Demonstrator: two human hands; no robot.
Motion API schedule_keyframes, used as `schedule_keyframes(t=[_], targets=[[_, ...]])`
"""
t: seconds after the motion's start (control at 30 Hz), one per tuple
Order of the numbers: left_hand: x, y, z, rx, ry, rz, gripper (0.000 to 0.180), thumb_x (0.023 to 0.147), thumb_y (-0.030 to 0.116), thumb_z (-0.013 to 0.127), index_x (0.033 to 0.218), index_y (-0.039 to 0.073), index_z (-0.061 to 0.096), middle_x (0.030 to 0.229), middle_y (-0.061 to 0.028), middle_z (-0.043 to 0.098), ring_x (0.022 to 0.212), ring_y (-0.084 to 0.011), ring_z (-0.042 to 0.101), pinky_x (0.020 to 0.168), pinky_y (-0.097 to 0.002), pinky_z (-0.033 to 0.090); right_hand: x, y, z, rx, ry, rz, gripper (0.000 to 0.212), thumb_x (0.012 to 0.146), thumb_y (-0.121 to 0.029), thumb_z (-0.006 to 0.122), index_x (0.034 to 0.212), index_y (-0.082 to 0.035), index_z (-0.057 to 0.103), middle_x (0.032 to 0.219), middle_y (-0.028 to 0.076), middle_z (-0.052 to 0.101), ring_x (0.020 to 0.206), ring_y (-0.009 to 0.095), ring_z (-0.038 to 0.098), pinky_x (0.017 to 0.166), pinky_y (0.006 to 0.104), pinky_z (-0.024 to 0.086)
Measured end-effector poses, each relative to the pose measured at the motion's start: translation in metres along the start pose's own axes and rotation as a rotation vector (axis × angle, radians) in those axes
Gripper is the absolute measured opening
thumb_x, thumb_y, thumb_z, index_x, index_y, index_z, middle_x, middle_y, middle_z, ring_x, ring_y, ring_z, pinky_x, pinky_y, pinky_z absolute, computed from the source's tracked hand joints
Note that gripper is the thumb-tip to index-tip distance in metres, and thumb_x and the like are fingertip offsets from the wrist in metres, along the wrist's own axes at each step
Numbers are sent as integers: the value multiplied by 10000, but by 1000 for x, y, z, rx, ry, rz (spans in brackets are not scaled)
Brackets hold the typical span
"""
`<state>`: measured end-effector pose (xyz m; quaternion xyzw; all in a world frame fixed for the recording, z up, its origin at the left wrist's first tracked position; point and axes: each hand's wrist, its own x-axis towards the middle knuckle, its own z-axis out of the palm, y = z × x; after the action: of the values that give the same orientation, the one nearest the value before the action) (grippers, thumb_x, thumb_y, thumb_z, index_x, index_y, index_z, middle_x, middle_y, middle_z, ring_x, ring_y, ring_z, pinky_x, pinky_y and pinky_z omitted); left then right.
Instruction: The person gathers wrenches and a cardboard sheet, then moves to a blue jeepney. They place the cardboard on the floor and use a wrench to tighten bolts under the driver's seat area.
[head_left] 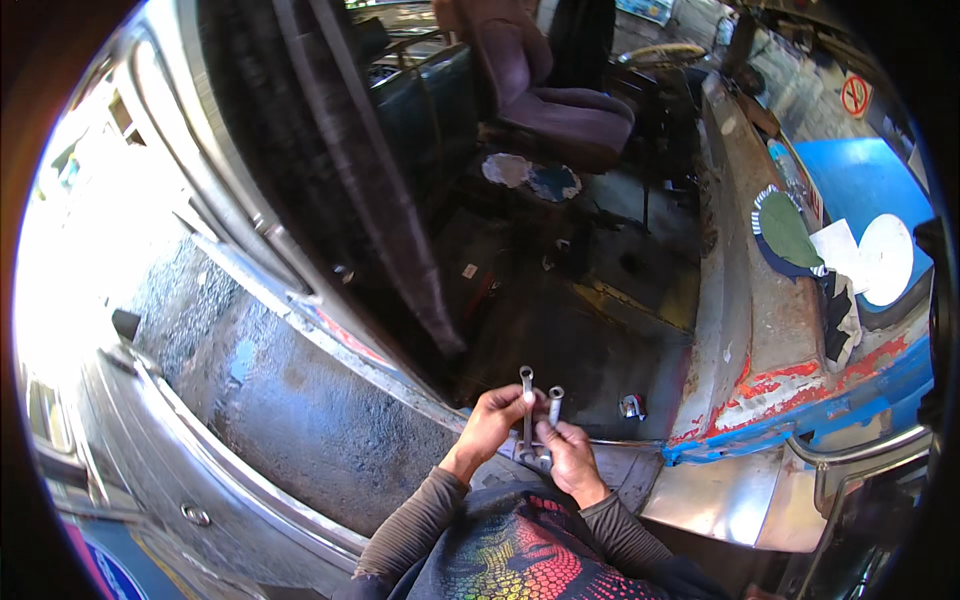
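Observation:
My left hand pinches the upper shaft of a metal wrench held upright, its open jaw at the top. My right hand grips a second metal wrench lower down, right beside the first. Both tools stand close together in front of my chest, over the open doorway of a vehicle. Their lower ends are hidden behind my fingers.
The vehicle's dirty metal floor lies ahead, with a worn purple seat at the back. A small shiny metal part rests on the floor near the sill. A rusted, peeling body panel runs on the right; an open door on the left.

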<state>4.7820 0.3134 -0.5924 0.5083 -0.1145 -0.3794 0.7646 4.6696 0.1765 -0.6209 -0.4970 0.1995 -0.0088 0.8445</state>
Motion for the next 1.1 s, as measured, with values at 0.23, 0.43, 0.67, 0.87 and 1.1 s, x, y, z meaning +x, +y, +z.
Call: schedule_keyframes(t=[0.23, 0.43, 0.67, 0.87, 1.1], targets=[[127, 58, -19, 129, 232, -7, 320, 1050, 296, 501, 1087, 10, 638, 726, -53, 625, 575, -110, 553, 450, -254, 402, 36, -26, -39, -671, 485, -135, 277, 1041, -291, 560, 1178, -87, 687, 680, -75, 447, 539, 25, 360, 458, 220, 305], [233, 172, -54, -286, 412, 211, 297, 1034, 242, 471, 1061, -17, 616, 715, -20, 540, 507, -108, 438, 454, -268, 371, 50, -29, -46, -329, 497, -99, 186, 1038, -237, 546, 1099, -67, 591, 690, -40, 439, 475, 33, 405, 386, 208, 334], [326, 348, -85, -435, 76, 720, 216, 1043, 127, 357, 916, 36, 506, 659, -38, 495, 506, -122, 387, 520, -317, 377, 72, -25, -33, -289, 478, -77, 198, 1023, -197, 557, 1062, -10, 608, 702, -9, 478, 490, 63, 472, 416, 238, 431], [350, 382, -109, 489, -69, 544, 243, 1038, 262, 507, 1127, 58, 604, 774, -12, 563, 547, -56, 426, 477, -222, 371, 106, -27, -22, -220, 549, -66, 202, 1007, -161, 578, 1101, 9, 632, 716, -2, 513, 543, 84, 518, 440, 255, 452], [399, 315, -209, 674, 206, 22, 372, 1014, 360, 546, 1161, 43, 674, 792, -16, 584, 519, -65, 416, 437, -225, 343, 152, -58, -15, -343, 556, -7, 215, 1002, -168, 584, 1098, 14, 648, 708, 6, 528, 548, 93, 520, 463, 265, 440]])
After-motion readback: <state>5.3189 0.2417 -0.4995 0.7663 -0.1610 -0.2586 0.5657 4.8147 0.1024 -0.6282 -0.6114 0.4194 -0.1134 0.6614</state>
